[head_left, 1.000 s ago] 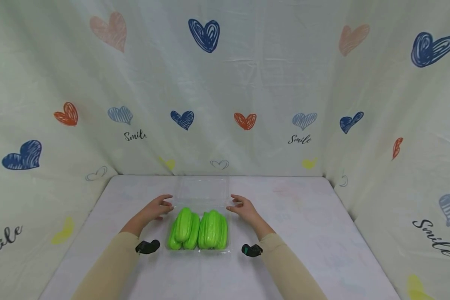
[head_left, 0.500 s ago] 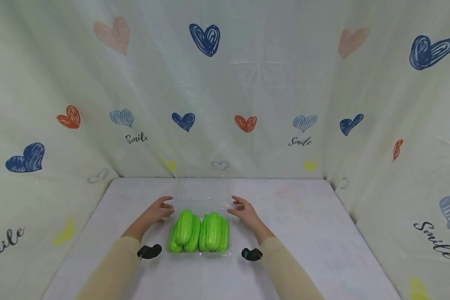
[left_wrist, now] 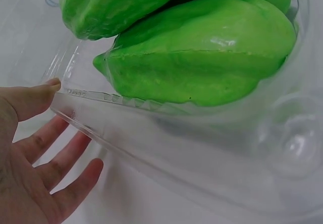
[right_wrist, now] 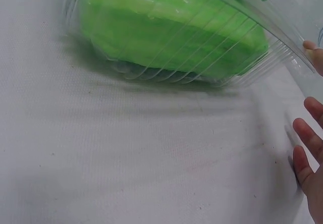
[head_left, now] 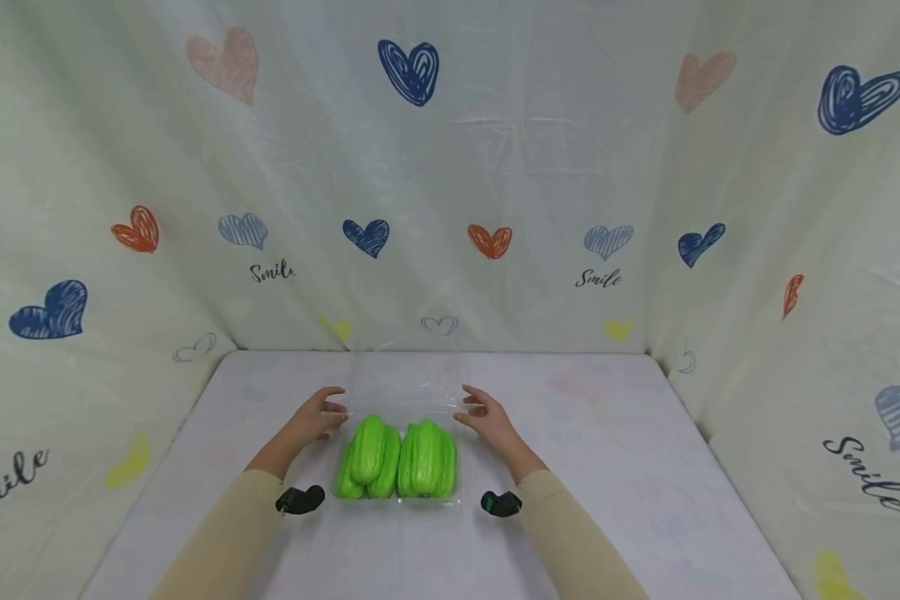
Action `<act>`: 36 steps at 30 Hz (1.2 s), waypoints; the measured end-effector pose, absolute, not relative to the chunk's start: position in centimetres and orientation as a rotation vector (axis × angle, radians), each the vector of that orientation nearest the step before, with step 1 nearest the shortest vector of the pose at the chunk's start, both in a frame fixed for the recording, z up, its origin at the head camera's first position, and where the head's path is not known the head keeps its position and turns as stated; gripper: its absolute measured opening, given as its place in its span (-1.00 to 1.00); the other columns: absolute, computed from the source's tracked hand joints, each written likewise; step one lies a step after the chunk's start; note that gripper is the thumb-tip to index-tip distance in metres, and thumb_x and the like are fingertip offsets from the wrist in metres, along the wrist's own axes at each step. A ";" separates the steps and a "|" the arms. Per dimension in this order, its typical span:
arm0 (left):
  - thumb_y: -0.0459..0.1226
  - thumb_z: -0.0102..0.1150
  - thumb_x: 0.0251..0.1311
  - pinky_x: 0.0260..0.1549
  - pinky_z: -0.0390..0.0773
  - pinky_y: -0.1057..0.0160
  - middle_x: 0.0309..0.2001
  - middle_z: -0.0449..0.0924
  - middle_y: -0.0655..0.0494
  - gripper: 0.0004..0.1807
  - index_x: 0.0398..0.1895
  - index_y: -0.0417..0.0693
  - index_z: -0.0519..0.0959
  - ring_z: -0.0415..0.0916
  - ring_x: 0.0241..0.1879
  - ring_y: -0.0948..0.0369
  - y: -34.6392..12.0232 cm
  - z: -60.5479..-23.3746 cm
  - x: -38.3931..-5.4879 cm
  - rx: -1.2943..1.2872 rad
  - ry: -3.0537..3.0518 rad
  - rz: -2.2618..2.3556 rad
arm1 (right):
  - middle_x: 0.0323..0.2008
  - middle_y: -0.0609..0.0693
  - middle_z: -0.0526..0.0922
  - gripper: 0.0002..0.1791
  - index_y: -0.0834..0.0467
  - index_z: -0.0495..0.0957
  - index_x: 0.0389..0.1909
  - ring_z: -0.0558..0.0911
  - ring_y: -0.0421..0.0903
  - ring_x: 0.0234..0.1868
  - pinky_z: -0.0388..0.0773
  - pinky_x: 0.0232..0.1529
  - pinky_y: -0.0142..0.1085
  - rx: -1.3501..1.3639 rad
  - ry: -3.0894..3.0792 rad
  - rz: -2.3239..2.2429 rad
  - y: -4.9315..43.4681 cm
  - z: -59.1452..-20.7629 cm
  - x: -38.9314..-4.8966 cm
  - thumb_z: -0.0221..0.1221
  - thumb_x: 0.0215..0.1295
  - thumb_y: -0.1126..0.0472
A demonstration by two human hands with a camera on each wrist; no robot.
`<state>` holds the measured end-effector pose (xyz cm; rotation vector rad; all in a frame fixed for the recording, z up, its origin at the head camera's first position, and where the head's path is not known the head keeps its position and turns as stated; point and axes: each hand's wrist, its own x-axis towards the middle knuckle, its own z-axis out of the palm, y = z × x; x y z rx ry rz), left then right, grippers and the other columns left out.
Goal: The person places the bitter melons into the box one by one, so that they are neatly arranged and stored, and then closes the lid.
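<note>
A clear plastic clamshell box (head_left: pixel 429 502) stands on the table with its see-through lid (head_left: pixel 405 382) raised at the back. Bright green, ridged fruits shaped like star fruit lie inside, a left one (head_left: pixel 370 450) and a right one (head_left: pixel 424 458) among them. My left hand (head_left: pixel 317 419) is at the box's back left corner; in the left wrist view its thumb (left_wrist: pixel 38 95) rests over the rim, with the fingers beneath. At the back right corner my right hand (head_left: pixel 492 423) has its thumb tip (right_wrist: pixel 309 45) on the rim, other fingers spread apart.
A pale cloth-covered table (head_left: pixel 592 500) reaches back to a white curtain (head_left: pixel 540 167) printed with hearts and "Smile". Curtains also hang at both sides. A black wrist device (head_left: pixel 300 500) sits at the left cuff, another black device (head_left: pixel 501 503) at the right.
The lid's far edge stands slightly higher against the curtain than before. Both hands keep their places at the back corners, and the fruits have not moved.
</note>
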<state>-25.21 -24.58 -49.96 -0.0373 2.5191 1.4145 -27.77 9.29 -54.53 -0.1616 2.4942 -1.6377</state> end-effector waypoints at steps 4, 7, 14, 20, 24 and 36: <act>-0.38 0.09 0.36 -0.22 0.59 -0.04 0.09 0.46 -0.35 -0.42 0.38 -0.29 0.15 0.54 -0.03 -0.13 -24.5 -50.0 -25.2 -0.047 2.530 1.425 | 0.13 0.13 0.49 -0.31 0.10 0.32 0.39 0.49 0.07 0.07 0.53 -0.03 -0.06 -0.164 2.493 -1.656 9.2 -54.7 -27.8 0.32 0.26 0.13; -0.39 0.09 0.36 -0.19 0.59 -0.06 0.09 0.46 -0.36 -0.41 0.38 -0.30 0.14 0.54 -0.02 -0.14 -24.5 -50.2 -25.2 -0.044 2.526 1.442 | 0.12 0.13 0.49 -0.32 0.10 0.32 0.38 0.49 0.07 0.06 0.53 -0.03 -0.06 -0.160 2.487 -1.679 9.2 -54.7 -27.8 0.32 0.26 0.15; -0.40 0.10 0.36 -0.14 0.58 -0.05 0.10 0.48 -0.32 -0.41 0.39 -0.25 0.15 0.53 0.01 -0.08 -24.3 -50.5 -25.3 -0.071 2.501 1.522 | 0.10 0.13 0.50 -0.32 0.12 0.33 0.38 0.50 0.06 0.04 0.54 -0.04 -0.08 -0.178 2.492 -1.729 9.1 -54.6 -27.7 0.32 0.25 0.19; -0.40 0.12 0.34 -0.13 0.58 0.00 0.11 0.47 -0.32 -0.42 0.37 -0.25 0.18 0.51 0.03 -0.09 -24.1 -50.7 -25.1 -0.113 2.518 1.547 | 0.10 0.09 0.54 -0.35 0.09 0.34 0.36 0.49 0.04 0.04 0.54 -0.05 -0.10 -0.159 2.474 -1.776 8.8 -54.2 -27.2 0.31 0.25 0.25; -0.42 0.12 0.32 -0.13 0.58 0.03 0.13 0.46 -0.33 -0.43 0.36 -0.24 0.19 0.49 0.05 -0.11 -24.0 -50.6 -24.9 -0.133 2.526 1.566 | 0.10 0.10 0.56 -0.35 0.15 0.33 0.35 0.50 0.07 0.03 0.54 -0.07 -0.09 -0.188 2.488 -1.803 8.6 -53.9 -27.0 0.30 0.25 0.30; -0.49 0.09 0.32 -0.10 0.57 0.01 0.24 0.33 -0.41 -0.41 0.36 -0.30 0.12 0.47 0.11 -0.17 -24.0 -50.4 -25.0 -0.070 2.501 1.646 | 0.17 0.13 0.56 -0.42 0.22 0.35 0.27 0.51 0.13 0.13 0.47 0.10 0.01 -0.235 2.510 -1.828 8.1 -53.4 -27.1 0.28 0.23 0.39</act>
